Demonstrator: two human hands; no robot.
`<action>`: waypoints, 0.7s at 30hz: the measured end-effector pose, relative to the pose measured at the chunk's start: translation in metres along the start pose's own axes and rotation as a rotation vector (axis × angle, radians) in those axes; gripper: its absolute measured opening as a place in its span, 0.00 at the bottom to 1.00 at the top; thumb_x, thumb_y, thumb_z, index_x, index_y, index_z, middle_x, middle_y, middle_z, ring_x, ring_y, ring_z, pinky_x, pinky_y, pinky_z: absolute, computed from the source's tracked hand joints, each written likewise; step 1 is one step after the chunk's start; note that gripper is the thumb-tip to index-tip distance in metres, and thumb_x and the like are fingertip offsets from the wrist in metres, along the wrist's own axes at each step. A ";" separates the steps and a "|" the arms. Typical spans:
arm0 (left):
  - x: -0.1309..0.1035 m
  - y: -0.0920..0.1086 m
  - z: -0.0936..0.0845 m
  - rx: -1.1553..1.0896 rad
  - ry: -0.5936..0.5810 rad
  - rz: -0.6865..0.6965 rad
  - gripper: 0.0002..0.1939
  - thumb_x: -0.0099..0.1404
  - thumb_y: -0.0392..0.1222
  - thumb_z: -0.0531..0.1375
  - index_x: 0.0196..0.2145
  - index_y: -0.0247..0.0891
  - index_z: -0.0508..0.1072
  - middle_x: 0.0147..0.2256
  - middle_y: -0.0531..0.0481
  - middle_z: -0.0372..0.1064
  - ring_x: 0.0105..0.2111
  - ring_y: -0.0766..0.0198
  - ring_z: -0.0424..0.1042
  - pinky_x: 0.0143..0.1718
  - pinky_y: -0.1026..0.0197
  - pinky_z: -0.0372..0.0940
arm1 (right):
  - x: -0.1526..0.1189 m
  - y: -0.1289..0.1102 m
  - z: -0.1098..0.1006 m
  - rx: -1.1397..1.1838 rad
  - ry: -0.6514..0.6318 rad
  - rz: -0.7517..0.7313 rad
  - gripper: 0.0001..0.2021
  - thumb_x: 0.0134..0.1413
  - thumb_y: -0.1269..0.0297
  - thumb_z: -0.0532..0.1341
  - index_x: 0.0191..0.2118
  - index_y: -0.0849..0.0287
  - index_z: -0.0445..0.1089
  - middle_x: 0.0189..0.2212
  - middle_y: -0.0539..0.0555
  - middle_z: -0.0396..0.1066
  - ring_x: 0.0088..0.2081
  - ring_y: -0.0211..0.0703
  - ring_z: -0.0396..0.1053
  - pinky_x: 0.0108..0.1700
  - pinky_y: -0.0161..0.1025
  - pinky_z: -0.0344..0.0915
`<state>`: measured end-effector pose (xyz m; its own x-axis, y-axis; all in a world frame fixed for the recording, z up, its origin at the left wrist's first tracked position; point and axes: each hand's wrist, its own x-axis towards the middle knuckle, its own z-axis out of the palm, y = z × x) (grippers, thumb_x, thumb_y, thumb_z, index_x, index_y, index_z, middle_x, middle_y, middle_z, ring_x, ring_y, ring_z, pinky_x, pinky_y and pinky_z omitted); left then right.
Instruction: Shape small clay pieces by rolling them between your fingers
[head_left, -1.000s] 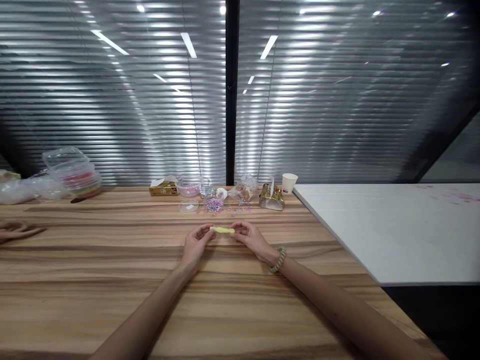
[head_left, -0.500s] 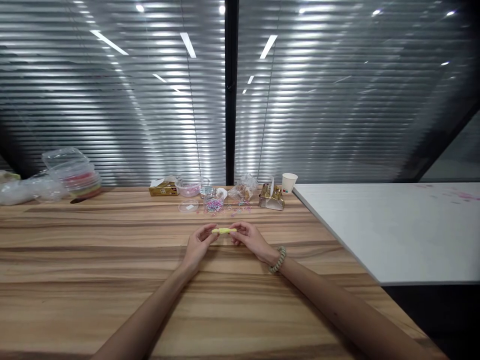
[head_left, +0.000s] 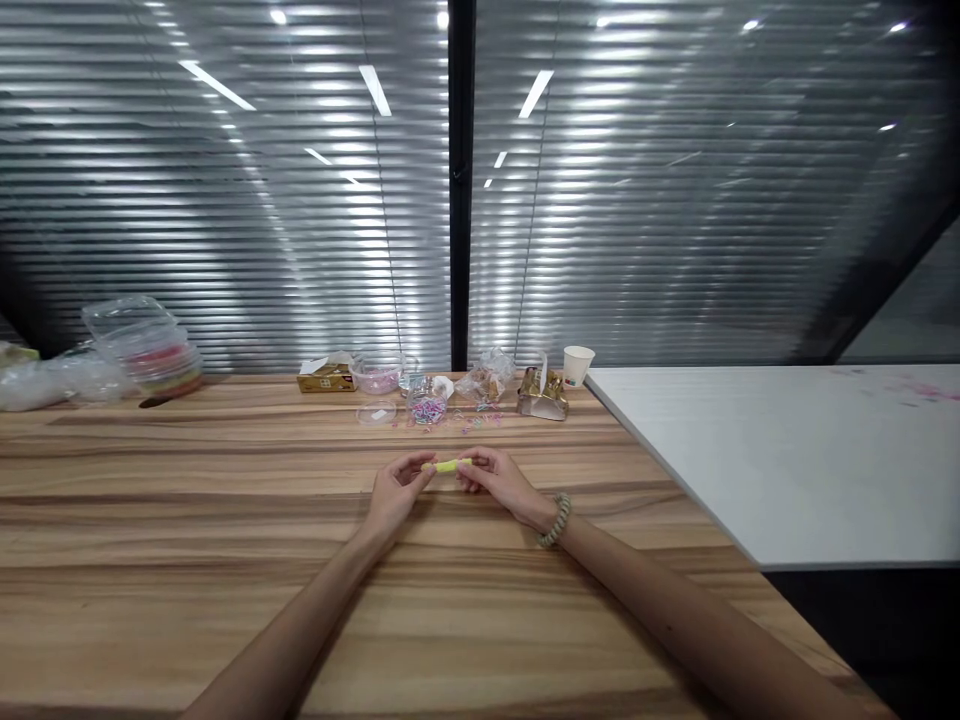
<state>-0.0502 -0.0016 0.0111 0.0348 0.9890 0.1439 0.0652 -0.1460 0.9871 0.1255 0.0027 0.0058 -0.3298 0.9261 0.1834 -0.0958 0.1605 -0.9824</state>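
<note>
A small soft-looking yellow strip [head_left: 446,466] is stretched level between my two hands, a little above the wooden table [head_left: 420,620]. My left hand [head_left: 397,488] pinches its left end between thumb and fingers. At the other end, my right hand [head_left: 499,482] has the strip pinched the same way, with a beaded bracelet [head_left: 555,520] on that wrist. What the strip is made of, I cannot tell. Just beyond my hands is a clear tub of small coloured pieces [head_left: 428,408], and more of these pieces lie loose around it.
Along the back stand a gold box [head_left: 327,378], a clear bowl [head_left: 376,376], a round lid [head_left: 376,413], crumpled plastic [head_left: 487,374], a gold tissue pack [head_left: 543,394] and a paper cup [head_left: 577,366]. Stacked plastic containers [head_left: 157,350] sit far left. A white table [head_left: 765,460] adjoins on the right.
Both hands keep their pinch on the yellow strip. It now looks smoother and slightly bent, its left end a touch lower; the hands have barely shifted.
</note>
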 end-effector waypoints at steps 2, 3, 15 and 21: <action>0.000 0.001 0.000 -0.013 -0.011 0.008 0.19 0.46 0.45 0.64 0.36 0.32 0.72 0.40 0.41 0.71 0.41 0.56 0.69 0.44 0.57 0.61 | -0.001 0.000 0.000 -0.026 -0.006 -0.003 0.15 0.45 0.56 0.61 0.34 0.64 0.68 0.24 0.50 0.66 0.26 0.34 0.64 0.29 0.32 0.61; 0.000 0.001 0.001 -0.014 -0.027 0.001 0.19 0.46 0.45 0.64 0.36 0.33 0.72 0.39 0.42 0.71 0.41 0.56 0.69 0.44 0.58 0.62 | -0.001 0.000 -0.001 -0.031 -0.002 -0.003 0.15 0.45 0.57 0.62 0.35 0.63 0.67 0.25 0.50 0.66 0.26 0.34 0.63 0.29 0.32 0.61; -0.001 0.000 0.001 0.031 -0.072 -0.032 0.20 0.46 0.47 0.64 0.36 0.32 0.73 0.33 0.44 0.73 0.33 0.58 0.71 0.35 0.61 0.64 | -0.001 -0.004 0.002 -0.064 -0.051 0.006 0.17 0.43 0.54 0.62 0.35 0.64 0.69 0.25 0.52 0.66 0.26 0.35 0.62 0.30 0.34 0.62; -0.002 0.004 0.002 0.046 -0.120 -0.026 0.17 0.47 0.47 0.63 0.33 0.33 0.74 0.35 0.43 0.73 0.35 0.57 0.71 0.37 0.60 0.64 | -0.001 -0.002 0.000 -0.011 -0.053 -0.028 0.17 0.41 0.57 0.64 0.37 0.62 0.68 0.28 0.51 0.67 0.27 0.35 0.63 0.31 0.34 0.62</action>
<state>-0.0483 -0.0044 0.0141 0.1517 0.9827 0.1062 0.1135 -0.1241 0.9858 0.1260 0.0010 0.0071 -0.3768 0.9016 0.2123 -0.0956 0.1901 -0.9771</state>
